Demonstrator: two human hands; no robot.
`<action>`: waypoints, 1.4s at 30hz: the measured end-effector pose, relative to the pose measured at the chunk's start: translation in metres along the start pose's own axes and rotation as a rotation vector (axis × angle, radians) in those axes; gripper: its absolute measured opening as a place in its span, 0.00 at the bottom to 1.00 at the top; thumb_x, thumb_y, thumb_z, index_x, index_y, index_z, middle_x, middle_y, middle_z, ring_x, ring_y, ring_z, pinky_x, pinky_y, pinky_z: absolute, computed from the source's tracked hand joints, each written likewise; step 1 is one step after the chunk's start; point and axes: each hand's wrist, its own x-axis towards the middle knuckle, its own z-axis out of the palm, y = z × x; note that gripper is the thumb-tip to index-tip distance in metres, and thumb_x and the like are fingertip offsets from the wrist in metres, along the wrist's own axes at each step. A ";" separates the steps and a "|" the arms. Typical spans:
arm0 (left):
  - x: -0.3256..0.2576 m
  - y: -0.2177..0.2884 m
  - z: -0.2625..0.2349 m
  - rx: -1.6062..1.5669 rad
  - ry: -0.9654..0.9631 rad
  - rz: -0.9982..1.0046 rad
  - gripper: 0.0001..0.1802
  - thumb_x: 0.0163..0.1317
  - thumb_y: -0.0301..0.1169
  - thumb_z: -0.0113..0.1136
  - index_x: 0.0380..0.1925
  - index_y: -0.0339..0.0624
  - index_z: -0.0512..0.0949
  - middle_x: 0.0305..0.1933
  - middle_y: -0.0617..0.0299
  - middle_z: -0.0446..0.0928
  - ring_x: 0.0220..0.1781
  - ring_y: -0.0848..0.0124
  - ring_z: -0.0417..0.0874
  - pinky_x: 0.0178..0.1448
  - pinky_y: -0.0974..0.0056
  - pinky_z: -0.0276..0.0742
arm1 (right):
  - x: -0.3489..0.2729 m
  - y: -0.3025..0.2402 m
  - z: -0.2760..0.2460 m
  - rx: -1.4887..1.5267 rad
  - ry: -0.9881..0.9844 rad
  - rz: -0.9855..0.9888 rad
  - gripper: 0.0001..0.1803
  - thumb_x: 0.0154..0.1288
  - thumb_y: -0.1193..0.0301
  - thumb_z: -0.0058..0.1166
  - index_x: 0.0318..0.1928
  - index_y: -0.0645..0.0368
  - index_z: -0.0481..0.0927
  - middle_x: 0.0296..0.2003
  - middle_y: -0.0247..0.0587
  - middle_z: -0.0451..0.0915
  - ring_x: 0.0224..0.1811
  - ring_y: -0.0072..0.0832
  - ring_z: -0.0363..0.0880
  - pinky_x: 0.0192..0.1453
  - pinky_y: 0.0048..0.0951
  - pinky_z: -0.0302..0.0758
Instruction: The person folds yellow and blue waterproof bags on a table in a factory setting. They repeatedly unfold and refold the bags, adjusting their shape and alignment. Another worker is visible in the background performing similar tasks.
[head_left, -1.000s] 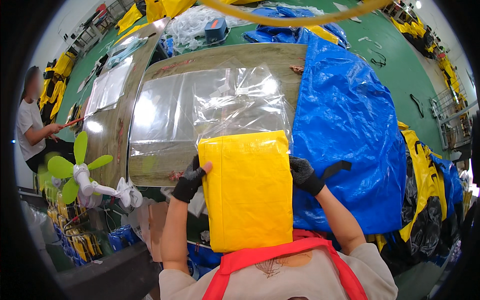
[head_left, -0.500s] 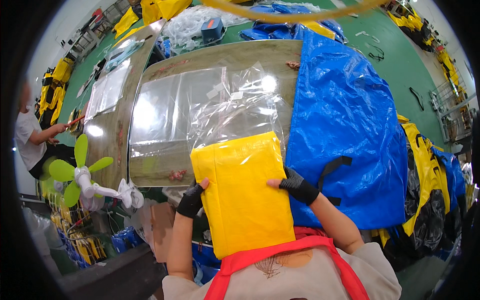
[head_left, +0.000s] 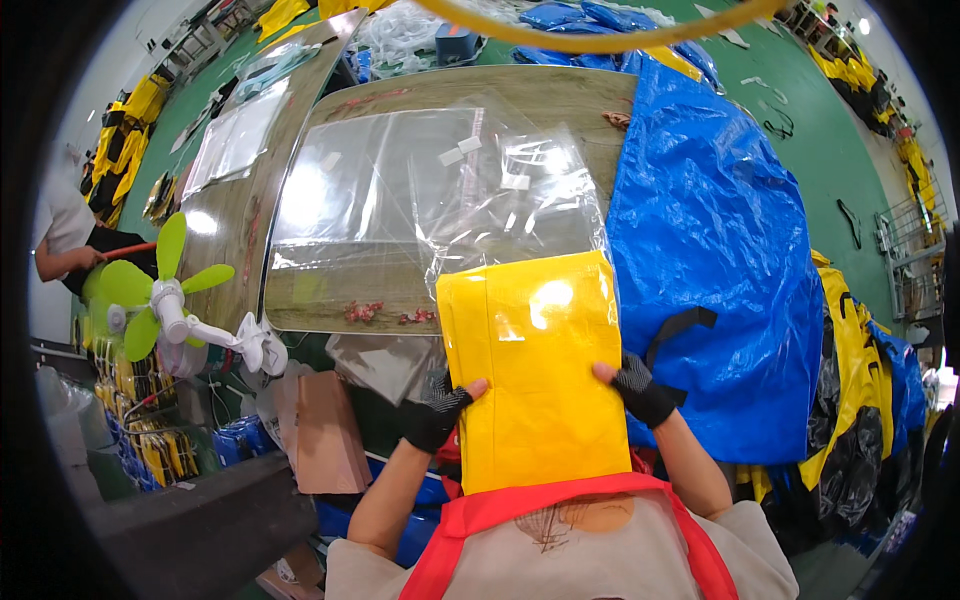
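Observation:
A flat, folded yellow sheet of tarpaulin-like plastic lies in front of my chest, its far end over the table's near edge. Beyond that end spreads a crumpled clear plastic bag, and the yellow sheet's far part looks to be inside it; how deep is hard to see. Both hands wear black fingerless gloves. My left hand grips the sheet's left side, thumb on top and fingers hidden beneath. On the right side my right hand grips in the same way.
More clear bags lie flat on the wood-patterned table. Blue tarpaulin covers the right side. A green-bladed fan stands at left, near another person. A yellow hoop crosses the top.
The yellow sheet and bag have come slightly back toward me over the table edge. Both hands sit lower along its sides. The view has shifted, and the other person's arm has lowered.

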 end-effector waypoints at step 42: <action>-0.021 0.021 0.002 -0.136 -0.080 -0.069 0.37 0.56 0.34 0.65 0.65 0.40 0.61 0.64 0.58 0.69 0.65 0.65 0.68 0.69 0.61 0.61 | 0.014 0.023 -0.060 -0.611 -0.277 -0.215 0.36 0.55 0.61 0.67 0.61 0.61 0.68 0.51 0.40 0.78 0.50 0.27 0.78 0.55 0.26 0.74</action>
